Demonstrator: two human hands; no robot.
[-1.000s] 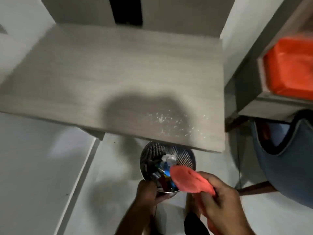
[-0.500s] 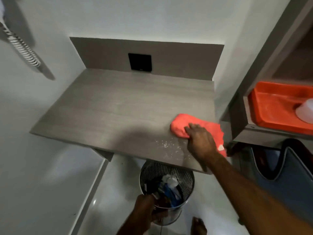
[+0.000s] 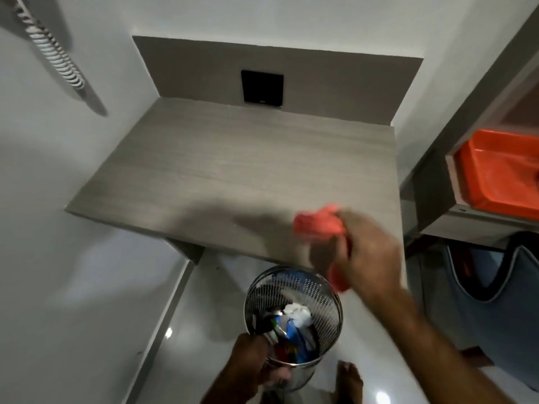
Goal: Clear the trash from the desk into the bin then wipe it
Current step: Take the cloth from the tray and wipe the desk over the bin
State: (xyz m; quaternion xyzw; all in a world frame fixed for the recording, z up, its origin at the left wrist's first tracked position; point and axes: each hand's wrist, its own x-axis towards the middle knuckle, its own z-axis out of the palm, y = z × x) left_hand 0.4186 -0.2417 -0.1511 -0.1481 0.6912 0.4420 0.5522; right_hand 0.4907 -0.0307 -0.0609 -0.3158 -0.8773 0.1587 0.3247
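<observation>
A grey wood-grain desk [image 3: 233,176] fills the middle of the view. My right hand [image 3: 370,258], blurred by motion, is shut on a crumpled orange cloth [image 3: 316,224] over the desk's front right corner. Below the desk's front edge a perforated metal bin [image 3: 323,293] holds paper and coloured wrappers. My left hand [image 3: 250,360] grips the bin's near rim. No crumbs show on the desk near the cloth.
A black socket plate [image 3: 262,87] sits in the desk's back panel. An orange tub [image 3: 495,170] rests on a shelf at the right, above a blue bag [image 3: 495,301]. A striped cord [image 3: 55,53] hangs on the left wall. A bare foot [image 3: 350,380] stands by the bin.
My right hand swept the cloth from flat on the desk toward its front edge above the bin; the white crumbs there are gone. The left hand still holds the bin.
</observation>
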